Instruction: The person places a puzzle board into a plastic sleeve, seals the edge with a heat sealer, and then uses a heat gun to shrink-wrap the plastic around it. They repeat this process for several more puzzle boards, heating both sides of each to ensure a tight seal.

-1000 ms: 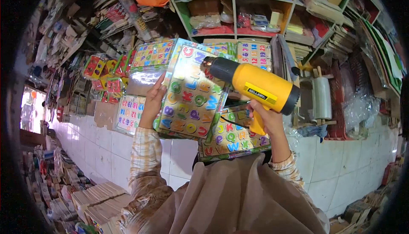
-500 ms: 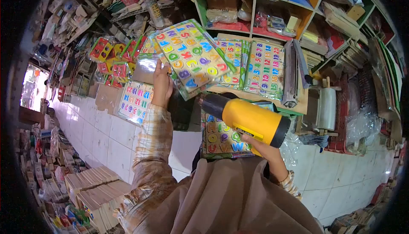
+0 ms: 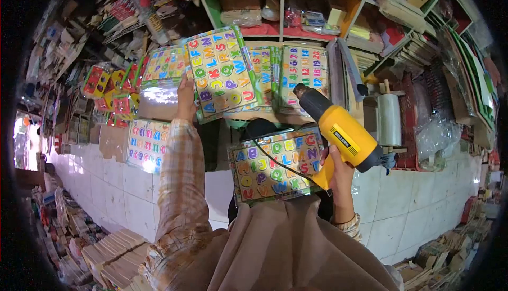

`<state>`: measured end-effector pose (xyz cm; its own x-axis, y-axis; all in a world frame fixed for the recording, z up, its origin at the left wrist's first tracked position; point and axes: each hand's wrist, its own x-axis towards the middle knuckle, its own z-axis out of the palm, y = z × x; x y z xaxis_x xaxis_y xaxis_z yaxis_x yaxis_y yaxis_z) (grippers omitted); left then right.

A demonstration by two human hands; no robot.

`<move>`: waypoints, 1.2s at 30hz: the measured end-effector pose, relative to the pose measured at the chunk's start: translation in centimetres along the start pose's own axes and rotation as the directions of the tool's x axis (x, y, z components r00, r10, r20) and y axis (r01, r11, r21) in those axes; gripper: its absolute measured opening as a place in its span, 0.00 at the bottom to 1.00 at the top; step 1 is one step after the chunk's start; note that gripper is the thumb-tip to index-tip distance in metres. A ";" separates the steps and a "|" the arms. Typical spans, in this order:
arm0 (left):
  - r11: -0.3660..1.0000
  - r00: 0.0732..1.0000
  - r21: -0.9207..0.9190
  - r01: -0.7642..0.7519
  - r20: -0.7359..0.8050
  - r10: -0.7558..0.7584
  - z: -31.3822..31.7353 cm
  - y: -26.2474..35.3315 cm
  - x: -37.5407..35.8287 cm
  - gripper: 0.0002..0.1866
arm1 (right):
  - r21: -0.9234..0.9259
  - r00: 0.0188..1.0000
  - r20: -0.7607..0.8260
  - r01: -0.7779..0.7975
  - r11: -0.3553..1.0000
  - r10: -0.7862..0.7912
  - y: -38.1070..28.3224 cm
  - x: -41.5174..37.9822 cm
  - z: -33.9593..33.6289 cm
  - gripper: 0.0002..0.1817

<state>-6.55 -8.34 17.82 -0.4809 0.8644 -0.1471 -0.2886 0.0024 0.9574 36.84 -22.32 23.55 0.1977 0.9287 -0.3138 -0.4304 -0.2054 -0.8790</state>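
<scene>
- Left hand: raised and stretched forward, fingers gripping the left edge of a wrapped alphabet puzzle board, face toward the camera, held over the stack of finished boards on the low table ahead.
- Right hand: clenched around the handle of a yellow heat gun, nozzle pointing up and away from the body, toward the stack, not at the held board.
- Second alphabet board: lies flat just left of the right hand, close to the lap; the gun's black cord runs across its face.
- Roll of clear film: stands upright on its holder, beyond and to the right of the right hand.
- Step in hand, as judged: the shrink-wrapped board is being set aside on the stack; heating appears finished for it.
- Next move, as judged: calls for letting the board down squarely on the stack, keeping the hot nozzle off the plastic, then bringing the free hand back to the board at the lap.
- Change from half a second earlier: the held board has turned more upright and moved further from the body; the gun has swung from level and low to tilted upward, uncovering the board at the lap.
</scene>
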 end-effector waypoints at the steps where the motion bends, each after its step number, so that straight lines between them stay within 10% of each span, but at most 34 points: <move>1: 0.993 0.999 0.112 -0.038 -0.019 0.040 0.6 -1.1 1.6 0.23 | -0.012 1.000 0.003 0.002 1.000 -0.002 -0.6 -0.2 -0.2 0.10; 6: 0.953 0.987 0.289 -0.087 0.158 0.042 -0.7 -13.4 13.7 0.19 | 0.006 1.000 -0.002 0.001 1.000 -0.001 -0.8 -0.8 -1.9 0.13; 10: 0.473 0.838 0.698 -0.537 0.379 0.393 0.1 -19.3 16.0 0.24 | -0.027 0.998 -0.056 -0.003 1.000 0.001 -1.3 -1.0 -2.6 0.16; 11: 0.547 0.936 0.770 -0.328 0.187 0.299 0.8 -20.5 15.9 0.29 | -0.026 0.998 -0.069 -0.006 1.000 0.005 -1.4 -1.0 -2.7 0.16; 13: 0.091 0.918 0.971 -0.221 0.175 0.356 7.4 -15.1 7.4 0.34 | 0.003 0.995 -0.094 -0.025 1.000 0.025 -1.4 -1.0 -2.7 0.17; 16: -0.071 0.795 0.795 -0.603 0.606 0.029 7.8 -16.1 4.6 0.38 | -0.070 0.996 -0.091 0.010 0.997 -0.017 -1.3 -0.6 -2.7 0.20; 23: -0.217 0.836 0.810 -0.544 0.546 -0.059 9.4 -13.5 1.5 0.38 | -0.001 0.995 -0.093 -0.021 1.000 0.021 -1.7 -1.4 -3.1 0.16; 27: 0.159 0.491 0.466 -0.870 0.800 0.345 12.5 -11.1 -3.8 0.21 | -0.029 0.996 -0.085 0.031 0.999 -0.033 -1.9 -2.2 -3.9 0.23; 31: 0.413 0.689 0.609 -0.677 0.721 0.067 11.4 -4.8 -13.1 0.12 | 0.167 0.982 -0.024 0.188 0.968 -0.186 -2.7 -2.9 -5.2 0.24; 34: 0.272 0.833 0.849 -0.452 0.512 -0.212 8.9 -3.5 -18.1 0.11 | 0.336 0.919 0.057 0.350 0.874 -0.390 -5.0 -1.8 -5.9 0.26; 36: 0.402 0.729 0.651 -0.643 0.682 0.062 8.6 -5.6 -19.0 0.15 | 0.362 0.868 0.009 0.460 0.810 -0.497 -6.8 -0.5 -5.1 0.28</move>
<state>11.33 -20.42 17.39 0.1957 0.9731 0.1216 0.7327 -0.2275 0.6414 44.16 -23.01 27.81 0.3776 0.9107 0.1674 -0.5771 0.3728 -0.7266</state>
